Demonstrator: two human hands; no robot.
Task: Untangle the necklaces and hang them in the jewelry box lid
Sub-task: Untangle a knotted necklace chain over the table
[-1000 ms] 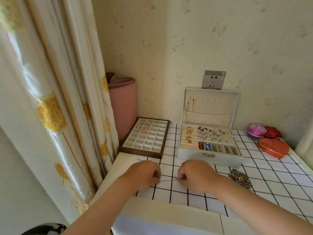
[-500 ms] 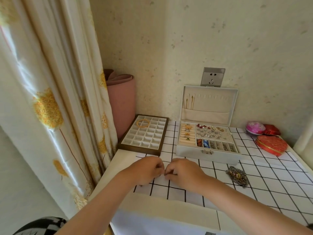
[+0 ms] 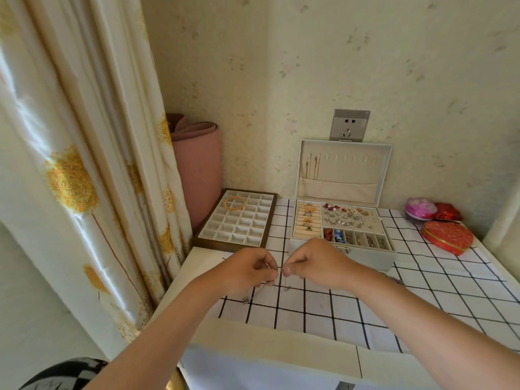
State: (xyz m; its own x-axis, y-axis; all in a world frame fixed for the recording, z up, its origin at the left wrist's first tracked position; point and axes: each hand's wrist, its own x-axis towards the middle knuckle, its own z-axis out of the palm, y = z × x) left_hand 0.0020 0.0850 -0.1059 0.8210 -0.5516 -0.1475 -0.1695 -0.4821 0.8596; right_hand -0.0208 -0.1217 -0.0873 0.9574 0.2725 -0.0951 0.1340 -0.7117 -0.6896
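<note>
- Nearest, in front of the jewelry box (image 3: 342,256), we find the left hand (image 3: 247,273) and right hand (image 3: 315,264) raised off the checked cloth (image 3: 318,305). Each pinches a thin silver necklace (image 3: 256,292) between thumb and fingertips. They are held close together, we judge, to work a knot.
- Its loose ends trail onto the cloth, below and left of the box front.
- Behind, the box lid (image 3: 344,170) stands upright. Gold chains (image 3: 311,167) hang from its left hooks; the remaining hooks (image 3: 349,158) are free, presumably for this one.

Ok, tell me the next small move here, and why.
Probably ease the hands apart to open the tangle: the left hand and right hand both pinch the thin chain close together, loose strands dangling to the checked cloth, so it isn't ready for the lid.
</note>
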